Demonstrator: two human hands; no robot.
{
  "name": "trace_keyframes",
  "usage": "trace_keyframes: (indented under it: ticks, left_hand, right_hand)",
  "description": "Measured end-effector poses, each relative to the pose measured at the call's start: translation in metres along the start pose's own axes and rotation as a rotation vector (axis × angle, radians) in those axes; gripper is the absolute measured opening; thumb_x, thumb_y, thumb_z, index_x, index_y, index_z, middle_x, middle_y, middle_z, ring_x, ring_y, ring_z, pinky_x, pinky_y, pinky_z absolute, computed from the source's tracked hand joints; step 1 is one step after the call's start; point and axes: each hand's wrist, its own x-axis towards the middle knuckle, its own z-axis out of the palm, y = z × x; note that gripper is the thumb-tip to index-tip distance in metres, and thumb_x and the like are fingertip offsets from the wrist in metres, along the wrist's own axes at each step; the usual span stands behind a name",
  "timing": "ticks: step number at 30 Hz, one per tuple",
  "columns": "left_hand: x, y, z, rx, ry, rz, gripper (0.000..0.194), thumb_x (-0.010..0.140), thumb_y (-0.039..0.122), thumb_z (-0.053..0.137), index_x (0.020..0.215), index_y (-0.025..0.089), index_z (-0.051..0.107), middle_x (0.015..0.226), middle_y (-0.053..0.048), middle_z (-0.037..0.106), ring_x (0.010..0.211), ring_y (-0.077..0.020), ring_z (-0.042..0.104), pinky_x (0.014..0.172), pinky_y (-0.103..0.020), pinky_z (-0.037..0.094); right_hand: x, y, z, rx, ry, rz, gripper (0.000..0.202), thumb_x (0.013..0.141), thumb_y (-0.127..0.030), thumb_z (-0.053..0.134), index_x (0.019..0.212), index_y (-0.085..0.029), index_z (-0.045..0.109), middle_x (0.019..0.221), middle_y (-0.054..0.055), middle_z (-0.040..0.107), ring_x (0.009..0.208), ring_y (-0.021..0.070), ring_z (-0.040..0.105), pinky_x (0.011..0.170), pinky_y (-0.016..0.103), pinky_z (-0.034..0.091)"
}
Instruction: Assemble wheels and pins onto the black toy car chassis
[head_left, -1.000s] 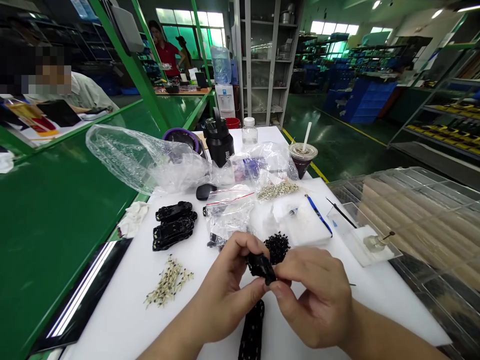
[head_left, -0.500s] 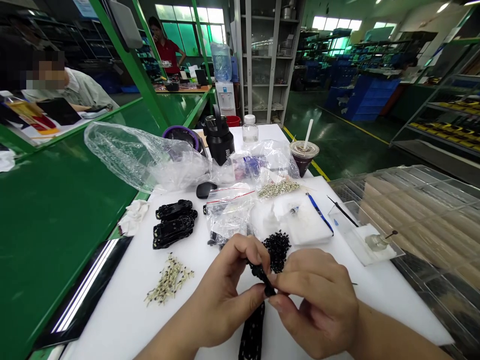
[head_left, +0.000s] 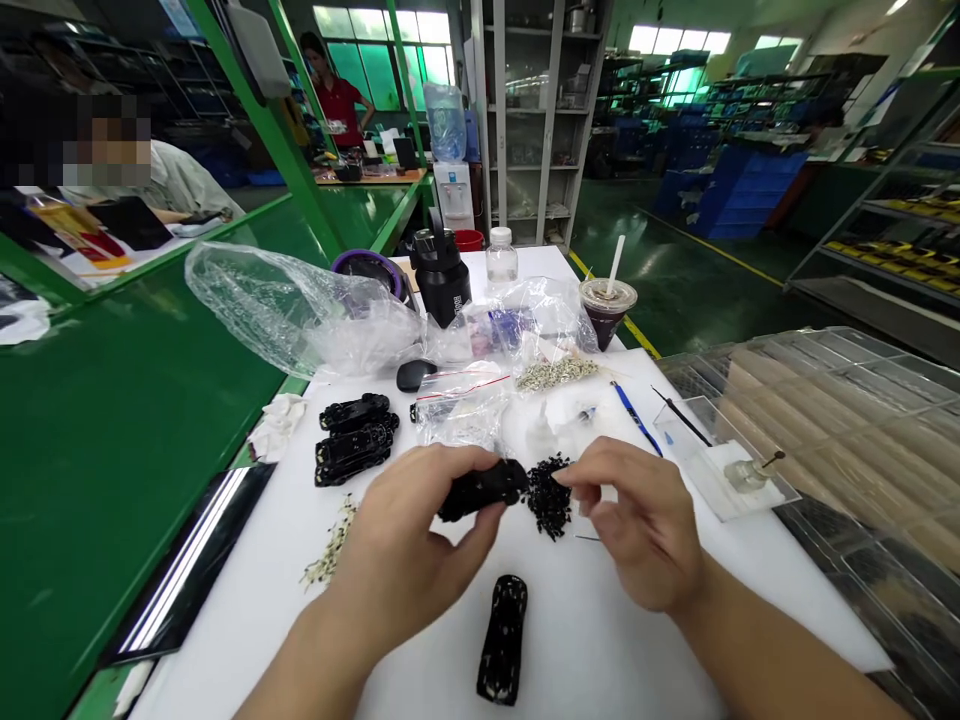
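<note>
In the middle, my left hand [head_left: 420, 550] grips a black model car body [head_left: 484, 488] between thumb and fingers, with its end facing right. My right hand [head_left: 637, 525] is at the right edge of a heap of small black parts [head_left: 550, 500]; its index fingertip reaches over the heap, and the thumb stands apart from it. Whether the fingertip touches a part I cannot tell. Below my hands another black car body [head_left: 502, 640] lies lengthwise on the white table. Two more car bodies [head_left: 356, 450] rest at the left, beside pale small parts [head_left: 330, 550] partly hidden by my left hand.
Behind lie plastic bags [head_left: 465, 405], a mouse [head_left: 415, 375], a black bottle [head_left: 441, 275] and an iced drink cup [head_left: 606, 305]. A blue pen-like tool [head_left: 636, 418] and a clear tray with a small glass jar [head_left: 746, 475] are at right. Co-workers [head_left: 341, 105] are beyond.
The car body has turned from edge-on to lying sideways in my left hand. My right hand has let go of it and moved to the black heap, uncovering the car body below.
</note>
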Motion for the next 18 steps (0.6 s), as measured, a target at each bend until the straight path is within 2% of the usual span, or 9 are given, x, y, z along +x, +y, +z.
trace_keyframes:
  ticks: [3,5,7,10,11,14,18]
  left_hand:
    - [-0.004,0.006,-0.027,0.244,-0.123,0.004,0.035,0.088,0.026,0.066,0.120,0.025,0.053,0.101,-0.004,0.069,0.088,-0.0209,0.066,0.077,-0.032,0.050]
    - [-0.018,0.009,-0.039,0.299,-0.210,-0.021,0.031,0.090,0.030,0.063,0.119,0.025,0.055,0.100,-0.005,0.070,0.082,-0.0215,0.067,0.071,-0.032,0.050]
    - [-0.042,0.010,-0.043,0.289,-0.290,-0.093,0.026,0.091,0.031,0.060,0.117,0.026,0.058,0.103,-0.005,0.070,0.082,-0.0211,0.067,0.070,-0.032,0.050]
    - [-0.085,0.009,-0.033,0.273,-0.380,-0.304,0.025,0.092,0.033,0.058,0.115,0.026,0.063,0.112,-0.006,0.068,0.090,-0.0213,0.068,0.076,-0.031,0.053]
    - [-0.097,0.009,-0.028,0.252,-0.379,-0.386,0.025,0.091,0.036,0.059,0.113,0.026,0.065,0.112,-0.005,0.068,0.089,-0.0202,0.068,0.074,-0.030,0.054]
    - [-0.120,0.013,-0.012,0.261,-0.225,-0.633,0.029,0.086,0.041,0.063,0.108,0.023,0.069,0.109,-0.005,0.069,0.101,-0.0246,0.066,0.090,-0.037,0.054]
    - [-0.123,0.023,0.001,0.314,-0.154,-0.740,0.032,0.088,0.044,0.061,0.108,0.020,0.070,0.107,-0.006,0.069,0.100,-0.0254,0.066,0.091,-0.040,0.054]
  right_hand:
    - [0.004,0.006,-0.004,-0.166,-0.088,0.077,0.017,0.091,-0.016,0.051,0.083,-0.015,0.066,0.066,0.002,0.059,0.059,0.0132,0.052,0.055,0.027,0.041]
    - [0.006,0.007,-0.007,-0.235,-0.201,0.116,0.017,0.089,-0.013,0.052,0.079,-0.014,0.065,0.066,0.001,0.059,0.060,0.0123,0.052,0.056,0.027,0.041]
    - [0.005,0.007,-0.009,-0.255,-0.340,0.129,0.014,0.086,-0.009,0.055,0.084,-0.014,0.068,0.071,0.001,0.062,0.065,0.0125,0.055,0.060,0.027,0.042]
    - [0.002,0.006,-0.013,-0.284,-0.539,0.131,0.020,0.082,-0.005,0.057,0.093,-0.016,0.071,0.085,0.002,0.068,0.074,0.0137,0.059,0.069,0.029,0.045]
    - [0.001,0.006,-0.014,-0.292,-0.587,0.134,0.022,0.082,-0.005,0.057,0.095,-0.016,0.072,0.089,0.002,0.069,0.076,0.0138,0.060,0.071,0.029,0.046]
    - [-0.002,0.007,-0.016,-0.320,-0.658,0.155,0.025,0.084,-0.005,0.055,0.098,-0.016,0.072,0.095,0.002,0.070,0.080,0.0148,0.061,0.075,0.031,0.046]
    - [-0.004,0.012,-0.012,-0.353,-0.685,0.182,0.027,0.085,-0.005,0.054,0.100,-0.017,0.073,0.096,0.002,0.070,0.085,0.0168,0.062,0.077,0.031,0.047]
